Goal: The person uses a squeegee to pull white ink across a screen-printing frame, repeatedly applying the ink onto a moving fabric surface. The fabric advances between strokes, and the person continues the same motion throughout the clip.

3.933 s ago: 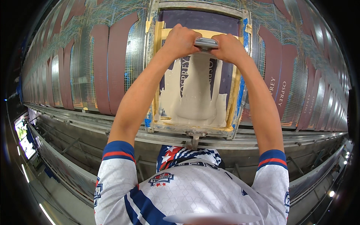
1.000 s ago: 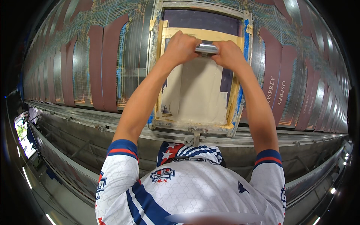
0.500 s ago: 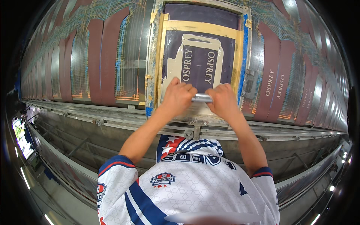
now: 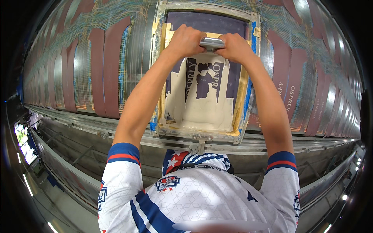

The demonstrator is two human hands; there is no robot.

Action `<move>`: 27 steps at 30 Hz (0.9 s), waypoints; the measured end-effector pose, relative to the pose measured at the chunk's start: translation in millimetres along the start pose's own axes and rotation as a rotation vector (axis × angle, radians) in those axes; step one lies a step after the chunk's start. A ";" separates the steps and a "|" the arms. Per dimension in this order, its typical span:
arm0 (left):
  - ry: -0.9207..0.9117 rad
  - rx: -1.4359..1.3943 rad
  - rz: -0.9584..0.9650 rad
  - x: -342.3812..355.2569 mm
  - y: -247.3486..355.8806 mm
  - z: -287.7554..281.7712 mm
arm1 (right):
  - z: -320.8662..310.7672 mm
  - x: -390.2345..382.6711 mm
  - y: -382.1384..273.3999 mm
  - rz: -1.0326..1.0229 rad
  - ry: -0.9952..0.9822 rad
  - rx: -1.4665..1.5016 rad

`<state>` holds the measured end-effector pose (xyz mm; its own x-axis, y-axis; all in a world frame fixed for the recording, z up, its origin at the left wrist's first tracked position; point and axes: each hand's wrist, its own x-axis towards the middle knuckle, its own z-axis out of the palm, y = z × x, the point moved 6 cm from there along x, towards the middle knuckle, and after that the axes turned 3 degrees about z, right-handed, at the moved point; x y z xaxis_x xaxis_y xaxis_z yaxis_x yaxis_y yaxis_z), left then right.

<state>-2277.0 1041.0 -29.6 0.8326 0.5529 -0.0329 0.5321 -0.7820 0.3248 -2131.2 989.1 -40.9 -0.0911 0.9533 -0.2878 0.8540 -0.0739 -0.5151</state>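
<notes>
Both hands grip a metal-handled squeegee [image 4: 212, 43] near the far end of a screen-printing frame [image 4: 155, 77]. My left hand [image 4: 187, 40] is closed round its left end, and my right hand [image 4: 235, 47] closes round the right end. The blade is mostly hidden behind my hands and the handle. On the dark purple mesh [image 4: 233, 79] lies cream-coloured ink [image 4: 208, 114], thick at the near end and smeared in uneven patches farther up. Light lettering shows in part through the mesh between the patches.
Maroon fabric panels [image 4: 98, 73] lie in rows on the long table, left and right of the frame. Those on the right [image 4: 289, 77] carry pale lettering. Blue and yellow tape lines the frame. A metal rail [image 4: 128, 131] runs along the table's near edge.
Both hands have moved the squeegee from the near end of the frame to the far end. Cream ink now covers the near part of the mesh and some of the lettering.
</notes>
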 end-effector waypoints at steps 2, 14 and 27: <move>0.000 -0.021 0.013 -0.1 -0.6 2.1 | 0.2 -0.4 -2.5 0.007 0.007 0.004; 0.130 -0.102 0.070 -143.9 93.9 26.3 | 79.6 -149.5 -48.6 -0.137 0.072 0.001; 0.156 -0.077 0.002 -205.5 143.0 23.9 | 40.7 -199.0 118.5 0.710 0.664 0.301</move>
<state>-2368.3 808.7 1.1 0.7964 0.5943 0.1126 0.5124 -0.7617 0.3965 -2032.7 778.7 -77.5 0.7680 0.6234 -0.1472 0.4269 -0.6695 -0.6079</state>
